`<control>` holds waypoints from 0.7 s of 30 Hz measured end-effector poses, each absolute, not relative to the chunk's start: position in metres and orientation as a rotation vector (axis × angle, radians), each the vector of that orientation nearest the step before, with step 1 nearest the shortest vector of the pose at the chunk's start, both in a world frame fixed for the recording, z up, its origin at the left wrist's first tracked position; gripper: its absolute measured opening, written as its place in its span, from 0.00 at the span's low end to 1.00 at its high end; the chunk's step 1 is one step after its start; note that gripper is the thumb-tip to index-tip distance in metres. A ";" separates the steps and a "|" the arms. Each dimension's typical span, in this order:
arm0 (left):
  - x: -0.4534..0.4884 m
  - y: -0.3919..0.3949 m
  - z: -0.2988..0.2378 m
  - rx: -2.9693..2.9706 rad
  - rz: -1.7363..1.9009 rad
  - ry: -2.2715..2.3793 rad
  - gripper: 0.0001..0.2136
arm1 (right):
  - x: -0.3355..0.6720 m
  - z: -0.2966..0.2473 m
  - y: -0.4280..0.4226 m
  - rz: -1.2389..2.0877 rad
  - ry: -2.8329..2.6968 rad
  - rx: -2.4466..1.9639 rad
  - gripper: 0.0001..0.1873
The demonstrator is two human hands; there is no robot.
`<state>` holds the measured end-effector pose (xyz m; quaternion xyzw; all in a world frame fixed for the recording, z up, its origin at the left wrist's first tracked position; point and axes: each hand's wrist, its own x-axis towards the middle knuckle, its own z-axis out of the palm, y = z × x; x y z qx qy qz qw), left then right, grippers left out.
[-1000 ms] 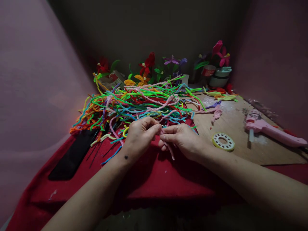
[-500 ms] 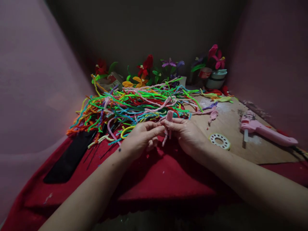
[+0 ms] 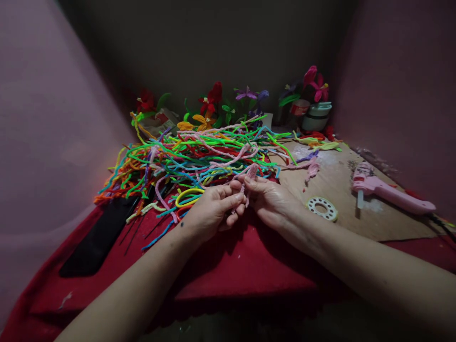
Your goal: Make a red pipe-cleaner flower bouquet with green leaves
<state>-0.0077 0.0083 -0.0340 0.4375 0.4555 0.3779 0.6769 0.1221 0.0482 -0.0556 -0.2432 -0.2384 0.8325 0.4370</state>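
Observation:
Between my two hands, above the front of the red cloth, is a pink pipe cleaner (image 3: 252, 170) bent into a narrow folded loop. My right hand (image 3: 272, 202) pinches the loop between thumb and forefinger, its top poking up past the fingertips. With thumb and curled fingers, my left hand (image 3: 215, 209) grips the thin tail of the same pipe cleaner just below. Part of the piece is hidden by the fingers. Right behind my hands lies a large heap of colourful pipe cleaners (image 3: 199, 152).
A pink glue gun (image 3: 395, 192) and a white ring with holes (image 3: 322, 209) rest on a brown board (image 3: 359, 223) at right. A black flat object (image 3: 96, 240) lies at left. Pipe-cleaner flowers (image 3: 206, 121) and a lidded jar (image 3: 317, 116) stand along the back.
My left fingers have closed around the pipe cleaner's tail and drawn it in below the loop. The loop now leans slightly to the right. The view has shifted a little.

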 end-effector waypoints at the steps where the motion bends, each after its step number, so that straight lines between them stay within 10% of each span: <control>1: -0.008 0.008 -0.034 1.006 0.848 1.045 0.10 | 0.122 -0.056 0.049 2.070 -0.599 -0.604 0.05; 21: -0.011 0.011 -0.038 0.904 0.751 0.705 0.04 | 0.125 -0.036 0.047 2.029 -0.453 -0.618 0.11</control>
